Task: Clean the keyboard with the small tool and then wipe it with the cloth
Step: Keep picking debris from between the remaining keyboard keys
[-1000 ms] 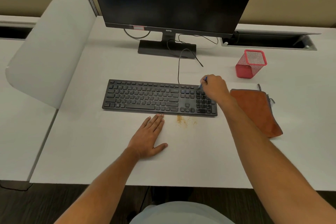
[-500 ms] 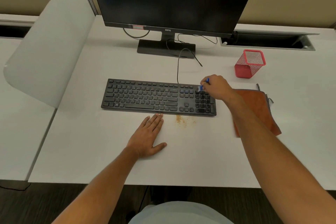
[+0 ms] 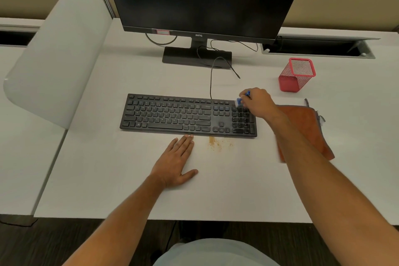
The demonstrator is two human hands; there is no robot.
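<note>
A: How far is the cleaning now, do you think?

B: I judge it is in the first part. The right hand (image 3: 258,101) grasps the small tool (image 3: 241,99), a blue one, and its tip is on the far right corner of the keyboard (image 3: 187,114), above the number keys. So the brushing is not finished.

A: And the other hand?

B: The left hand (image 3: 176,161) lies flat on the surface (image 3: 108,168), its grip released, fingers straight, with the fingertips just at the near edge of the keyboard. It holds nothing.

A: Is there a sign that some dirt is already out?

B: Yes, a small scatter of brown crumbs (image 3: 218,142) lies on the surface just beside the near edge of the keyboard, toward its right half. I cannot tell whether the keys are clean already; they are too small to see.

A: And the cloth?

B: The orange cloth (image 3: 306,123) lies to the right of the keyboard, partly hidden under the right forearm. Nobody holds it, so the wiping step is not yet done, and the crumbs remain too.
</note>
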